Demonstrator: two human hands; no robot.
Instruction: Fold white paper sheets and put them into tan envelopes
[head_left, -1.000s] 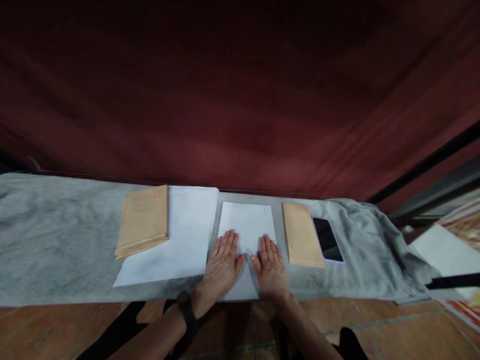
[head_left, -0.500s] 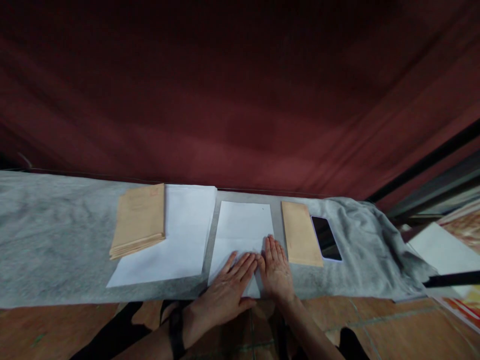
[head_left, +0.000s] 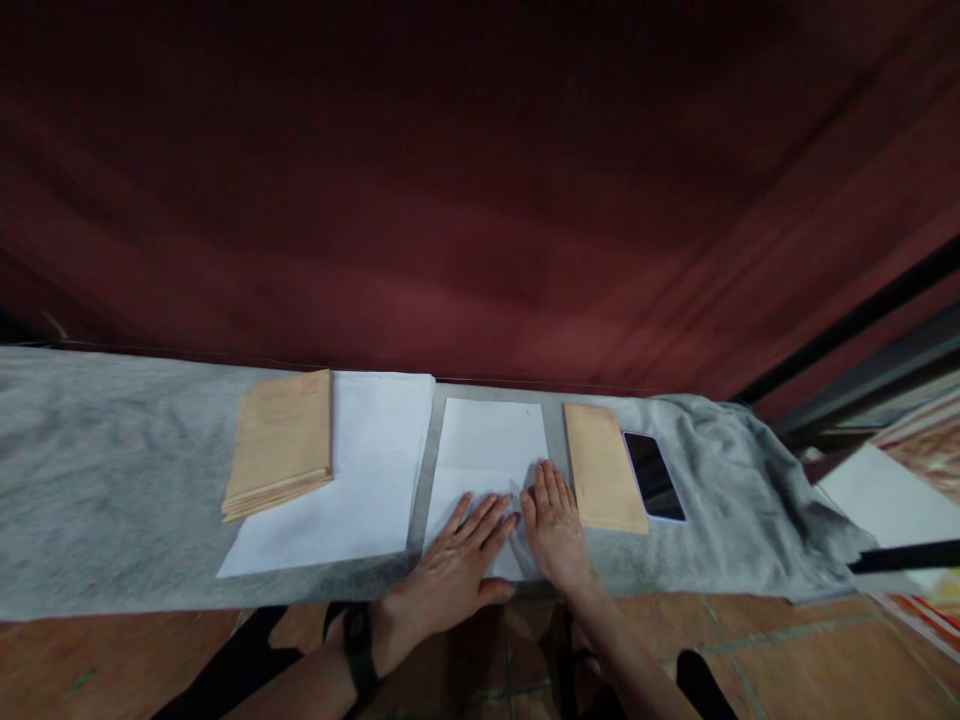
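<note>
A white sheet of paper [head_left: 491, 435] with a crease across it lies on the grey cloth in front of me. My left hand [head_left: 461, 560] rests on its lower part, fingers spread and palm down. Along the sheet's right edge lies my right hand [head_left: 555, 525], flat with the fingers stretched out close together. Neither hand grips anything. Just right of my right hand is a brown envelope [head_left: 604, 470]. To the left, a stack of white paper [head_left: 375, 480] lies partly under a pile of brown envelopes [head_left: 281, 440].
A phone [head_left: 654, 478] lies beside the single envelope. The grey cloth [head_left: 112, 480] covers the narrow table and bunches up at the right end. A dark red curtain-like surface [head_left: 480, 250] rises behind it. Tiled floor [head_left: 645, 630] shows below the front edge.
My hands have moved slightly apart on the sheet. The sheet has shifted a little away from me, and its near edge sits farther up the table.
</note>
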